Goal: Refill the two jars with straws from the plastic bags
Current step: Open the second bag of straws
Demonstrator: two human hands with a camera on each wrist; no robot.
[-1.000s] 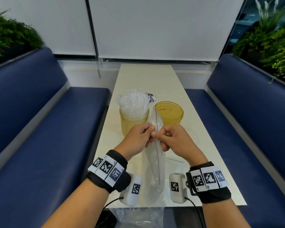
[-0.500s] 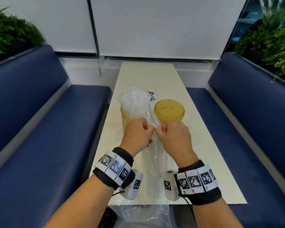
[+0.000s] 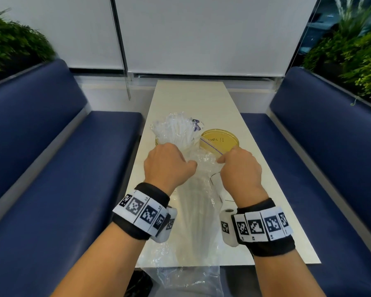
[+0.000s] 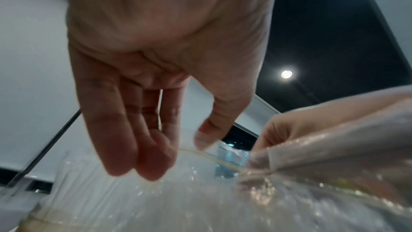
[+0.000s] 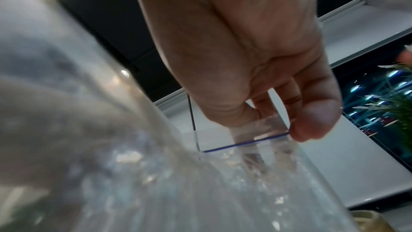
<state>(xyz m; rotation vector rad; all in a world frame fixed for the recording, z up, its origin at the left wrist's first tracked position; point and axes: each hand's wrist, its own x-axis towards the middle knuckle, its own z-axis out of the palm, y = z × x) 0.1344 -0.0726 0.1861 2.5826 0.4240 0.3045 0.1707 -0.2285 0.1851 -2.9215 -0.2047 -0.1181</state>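
Observation:
A long clear plastic bag (image 3: 198,213) with white straws inside lies on the table (image 3: 266,189), from the jars back to the near edge. My left hand (image 3: 189,166) pinches the left lip of its mouth and my right hand (image 3: 221,158) pinches the right lip with the blue zip line (image 3: 210,145). In the right wrist view my right hand (image 5: 274,126) has thumb and fingers closed on that lip. In the left wrist view my left hand (image 4: 183,147) has the bag's rim running from its fingers. The left jar (image 3: 159,142) is packed with wrapped straws (image 3: 176,129). The right jar (image 3: 220,139) is yellow and empty.
Blue benches (image 3: 51,168) (image 3: 321,168) run along both sides of the narrow table. More clear plastic (image 3: 186,279) hangs below the table's near edge. White blinds close off the far end, with plants at both upper corners.
My hands have moved apart, spreading the bag's mouth open in front of the jars. A second ago they were pinched together on the closed top.

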